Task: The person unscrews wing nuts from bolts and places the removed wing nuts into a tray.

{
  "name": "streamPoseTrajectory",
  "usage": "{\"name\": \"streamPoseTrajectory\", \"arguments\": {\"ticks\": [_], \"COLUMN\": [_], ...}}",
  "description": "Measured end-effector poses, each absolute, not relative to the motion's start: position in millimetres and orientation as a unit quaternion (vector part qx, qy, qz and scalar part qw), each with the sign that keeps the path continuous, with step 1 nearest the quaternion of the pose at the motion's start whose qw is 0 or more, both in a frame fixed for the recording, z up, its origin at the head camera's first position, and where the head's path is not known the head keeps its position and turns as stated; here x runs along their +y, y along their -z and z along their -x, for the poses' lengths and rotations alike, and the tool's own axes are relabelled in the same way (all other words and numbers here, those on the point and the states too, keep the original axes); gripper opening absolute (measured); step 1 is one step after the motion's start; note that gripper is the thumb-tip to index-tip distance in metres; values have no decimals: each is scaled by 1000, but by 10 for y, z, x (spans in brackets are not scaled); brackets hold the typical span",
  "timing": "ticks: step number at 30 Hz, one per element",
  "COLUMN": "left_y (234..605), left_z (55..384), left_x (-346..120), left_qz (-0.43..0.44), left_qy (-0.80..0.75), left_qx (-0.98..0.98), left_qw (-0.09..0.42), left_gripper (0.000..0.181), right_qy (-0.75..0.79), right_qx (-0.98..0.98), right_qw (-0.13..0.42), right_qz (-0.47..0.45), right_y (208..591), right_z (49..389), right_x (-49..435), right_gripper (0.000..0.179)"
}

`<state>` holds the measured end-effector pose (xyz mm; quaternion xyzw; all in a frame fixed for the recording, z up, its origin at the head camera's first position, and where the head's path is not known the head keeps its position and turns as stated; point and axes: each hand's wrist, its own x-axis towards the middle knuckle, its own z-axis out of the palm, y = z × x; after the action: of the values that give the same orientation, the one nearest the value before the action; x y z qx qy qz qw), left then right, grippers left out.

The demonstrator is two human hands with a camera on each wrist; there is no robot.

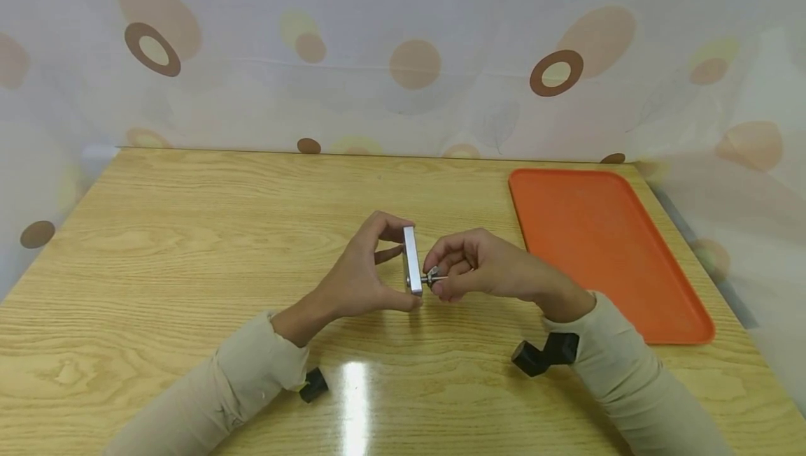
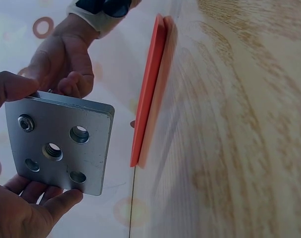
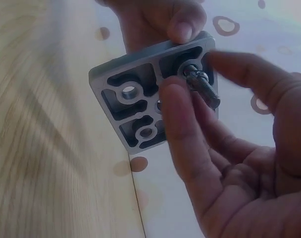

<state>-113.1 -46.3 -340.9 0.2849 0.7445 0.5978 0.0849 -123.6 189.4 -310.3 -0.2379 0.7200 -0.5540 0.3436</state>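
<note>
Ahead of me, my left hand grips a square grey metal plate by opposite edges, thumb on one side and fingers on the other. The plate stands on edge above the table. A socket-head bolt passes through one corner hole; the other holes show no bolts. On the ribbed side, the threaded shank sticks out with a small metal nut on it. My right hand has its thumb and fingertips around this nut, its other fingers curled below. Fingers partly cover the plate's middle hole in the right wrist view.
An orange tray lies on the right of the wood-grain table. A patterned cloth with round spots hangs behind the table and along its sides. Dark wrist devices sit at the cuffs.
</note>
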Motion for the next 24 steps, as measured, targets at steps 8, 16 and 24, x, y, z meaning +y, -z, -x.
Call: {"name": "streamPoseTrajectory", "arguments": {"ticks": [8,16,24], "left_y": [3407,3425,3434], "left_z": [1139,1161,1153], "left_x": [-460,-462,-469], "left_qz": [-288,-291,-287], "left_qy": [-595,-593,-594], "left_qx": [746,745,746], "left_qw": [84,91,95], "left_gripper": [84,83,82], "right_qy": [544,542,540], "right_qx": [736,723,723], "right_qw": [365,397,386], "right_qz": [169,163,192], "right_y": [3113,3120,3091], "right_z": [1246,1235,1230], "right_x": [1889,1874,1893], "right_gripper": [41,39,38]}}
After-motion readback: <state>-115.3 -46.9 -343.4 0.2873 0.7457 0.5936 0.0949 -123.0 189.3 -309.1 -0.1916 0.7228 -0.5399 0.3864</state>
